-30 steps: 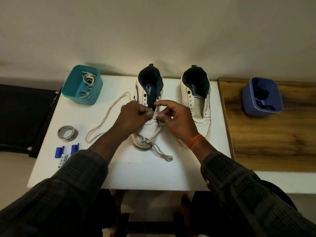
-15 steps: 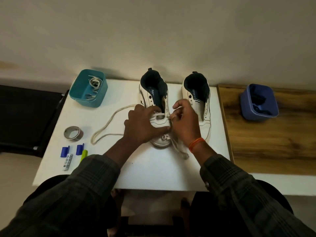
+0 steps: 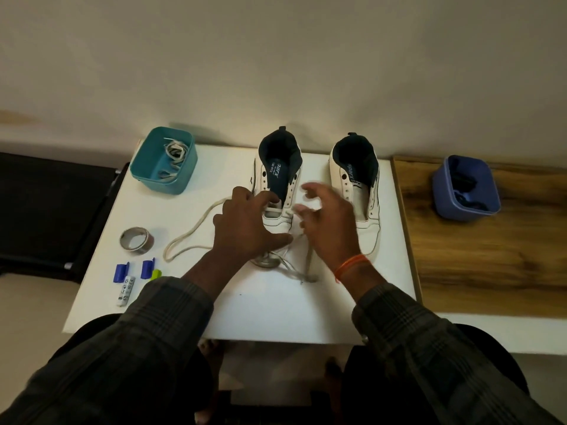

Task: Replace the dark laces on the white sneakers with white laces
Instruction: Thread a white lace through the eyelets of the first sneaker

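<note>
Two white sneakers with dark linings stand on the white table (image 3: 276, 311). My left hand (image 3: 245, 225) lies over the front of the left sneaker (image 3: 279, 226) and grips it, fingers curled at the lowest eyelets, thumb across the toe. A white lace (image 3: 190, 237) runs through those eyelets. One end loops out to the left, the other trails off the toe to the right. My right hand (image 3: 328, 225) hovers between the shoes with blurred, spread fingers, holding nothing. The right sneaker (image 3: 368, 231) has bare eyelets.
A teal box (image 3: 187, 167) with white laces stands at the back left. A blue box (image 3: 460, 210) holding dark laces sits on the wooden top (image 3: 491, 256) to the right. A tape roll (image 3: 136, 239), two blue clips (image 3: 121, 271) and a small white tube (image 3: 125, 291) lie front left.
My right hand let go of the lace at the eyelets and pulled back with fingers spread. My left hand shifted from pinching the lace to lying over the left shoe's front.
</note>
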